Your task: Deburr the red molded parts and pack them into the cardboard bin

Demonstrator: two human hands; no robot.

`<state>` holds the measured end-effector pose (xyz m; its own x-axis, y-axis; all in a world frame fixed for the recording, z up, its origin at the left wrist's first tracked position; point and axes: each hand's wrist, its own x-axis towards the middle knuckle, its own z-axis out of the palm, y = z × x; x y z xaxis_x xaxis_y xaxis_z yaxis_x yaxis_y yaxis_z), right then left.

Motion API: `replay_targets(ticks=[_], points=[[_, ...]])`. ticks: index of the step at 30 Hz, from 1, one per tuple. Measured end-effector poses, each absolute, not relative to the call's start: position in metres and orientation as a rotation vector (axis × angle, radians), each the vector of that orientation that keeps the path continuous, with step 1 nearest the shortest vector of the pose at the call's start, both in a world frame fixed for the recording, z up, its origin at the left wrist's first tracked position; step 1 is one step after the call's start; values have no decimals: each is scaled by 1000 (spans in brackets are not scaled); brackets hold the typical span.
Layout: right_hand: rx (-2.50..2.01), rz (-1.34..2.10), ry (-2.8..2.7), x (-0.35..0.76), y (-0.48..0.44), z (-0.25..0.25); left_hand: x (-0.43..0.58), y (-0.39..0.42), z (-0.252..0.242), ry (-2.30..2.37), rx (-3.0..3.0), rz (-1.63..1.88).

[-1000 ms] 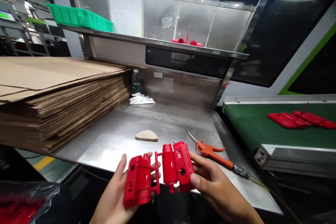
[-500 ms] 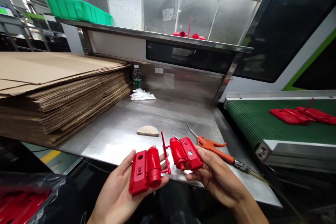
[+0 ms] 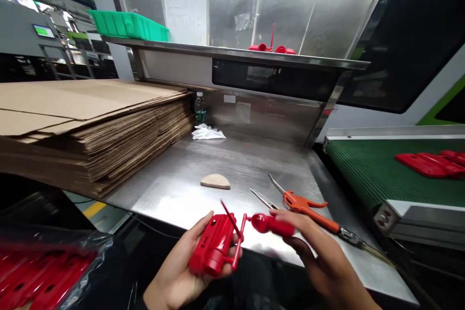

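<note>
My left hand [image 3: 181,271] grips one half of a red moulded plastic part [image 3: 214,244] at the near edge of the steel table [image 3: 218,164]. My right hand [image 3: 319,256] holds the other half [image 3: 272,225], its fingers curled over it. A thin red runner [image 3: 238,237] still links the two halves, which are tilted apart from each other. Both hands hover just over the table's front edge.
An orange air blow gun [image 3: 308,210], metal tweezers [image 3: 263,198] and a tan wedge [image 3: 215,181] lie on the table. A stack of flat cardboard [image 3: 90,121] fills the left. A green conveyor [image 3: 381,169] carries red parts [image 3: 428,164] at right. A bag of red parts [image 3: 39,276] sits lower left.
The two red halves have been twisted and tilted away from each other. My hands have shifted a little right, and the camera has turned slightly left.
</note>
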<state>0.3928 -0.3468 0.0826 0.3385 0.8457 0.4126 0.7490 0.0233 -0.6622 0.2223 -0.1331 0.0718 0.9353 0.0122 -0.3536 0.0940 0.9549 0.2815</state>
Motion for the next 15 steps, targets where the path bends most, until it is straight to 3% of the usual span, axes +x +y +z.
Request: replay_targets(ticks=[2, 5, 7, 12, 15], points=[[-1706, -330, -1736, 397, -346, 78, 220, -133, 74, 394, 302, -27], [-1628, -534, -1831, 397, -341, 73, 218, -134, 74, 444, 323, -12], [-1630, -290, -1617, 390, -337, 72, 217, -136, 73, 461, 348, 35], [-1175, 988, -452, 362, -323, 84, 213, -144, 73, 486, 648, 413], [-1008, 1158, -257, 356, -318, 91, 212, -146, 76, 517, 747, 490]])
